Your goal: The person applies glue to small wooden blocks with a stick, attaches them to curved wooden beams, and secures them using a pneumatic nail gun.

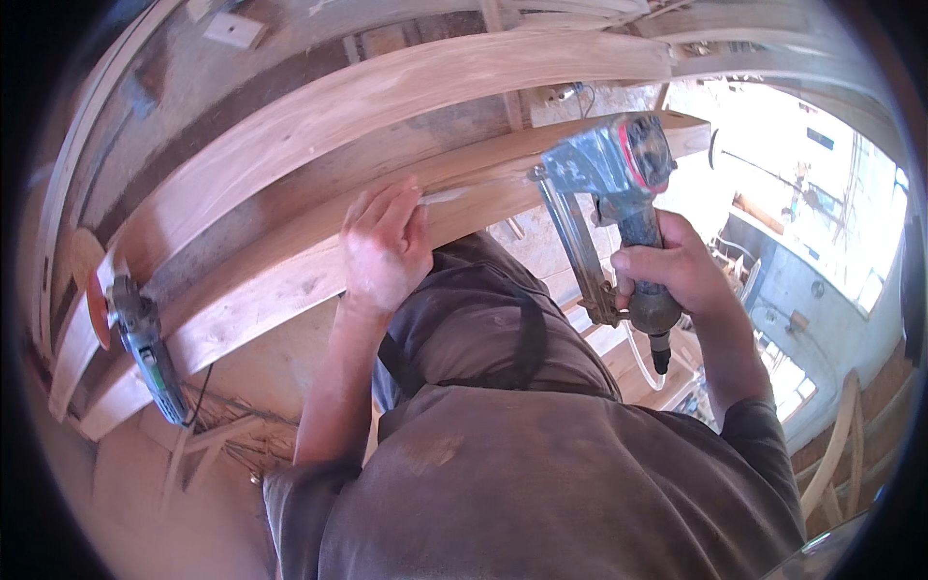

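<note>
My right hand (677, 261) is wrapped round the grip of a pneumatic nail gun (604, 164) with a blue-grey body, a red ring and a slanted metal magazine. The gun is raised at the right, its head overlapping a long wooden beam (261, 261) in the view. An air hose (643, 362) shows below its handle. My left hand (382, 251) is at the beam's near side, fingers extended toward its top edge and nothing seen in its grasp. Pale dust covers part of that hand. Just right of its fingertips, a whitish streak (474, 187) runs along the beam.
A second, curved wooden beam (387, 82) lies beyond the first. An angle grinder (145, 338) with an orange disc rests at the beams' left end, its cord hanging down. Wood scraps (217, 440) litter the lower left. Bright windows (841, 203) stand at the right.
</note>
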Demonstrator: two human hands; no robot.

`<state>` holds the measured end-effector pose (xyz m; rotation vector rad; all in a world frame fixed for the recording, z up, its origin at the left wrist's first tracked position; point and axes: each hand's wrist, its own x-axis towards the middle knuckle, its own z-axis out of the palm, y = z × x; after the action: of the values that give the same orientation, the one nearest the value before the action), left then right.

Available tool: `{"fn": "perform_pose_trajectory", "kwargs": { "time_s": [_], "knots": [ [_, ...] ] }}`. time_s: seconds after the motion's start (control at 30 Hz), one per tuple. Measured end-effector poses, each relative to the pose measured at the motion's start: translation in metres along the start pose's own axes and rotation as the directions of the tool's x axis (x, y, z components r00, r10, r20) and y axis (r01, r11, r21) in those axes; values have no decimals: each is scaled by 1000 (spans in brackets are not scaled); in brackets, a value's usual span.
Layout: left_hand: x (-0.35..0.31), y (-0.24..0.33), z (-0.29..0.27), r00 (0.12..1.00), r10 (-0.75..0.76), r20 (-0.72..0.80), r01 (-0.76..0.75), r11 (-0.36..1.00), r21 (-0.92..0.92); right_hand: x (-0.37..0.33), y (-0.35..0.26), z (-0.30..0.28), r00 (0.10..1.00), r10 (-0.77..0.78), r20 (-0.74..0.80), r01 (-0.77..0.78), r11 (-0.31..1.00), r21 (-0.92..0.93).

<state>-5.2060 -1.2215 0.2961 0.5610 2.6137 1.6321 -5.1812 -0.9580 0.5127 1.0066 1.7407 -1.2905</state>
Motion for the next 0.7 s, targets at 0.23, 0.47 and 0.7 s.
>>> {"fn": "perform_pose_trajectory", "kwargs": {
  "time_s": [0.23,0.47,0.7],
  "knots": [
    [41,35,61,963,5,268,1,1000,-21,-12,86,-29,988,74,-137,-38,968,249],
    [74,55,112,884,76,462,-148,982,122,-7,148,-45,994,80,-73,-49,937,346],
    [60,60,124,912,156,380,-244,950,195,9,173,-69,996,87,4,-83,941,327]
  ]
}}
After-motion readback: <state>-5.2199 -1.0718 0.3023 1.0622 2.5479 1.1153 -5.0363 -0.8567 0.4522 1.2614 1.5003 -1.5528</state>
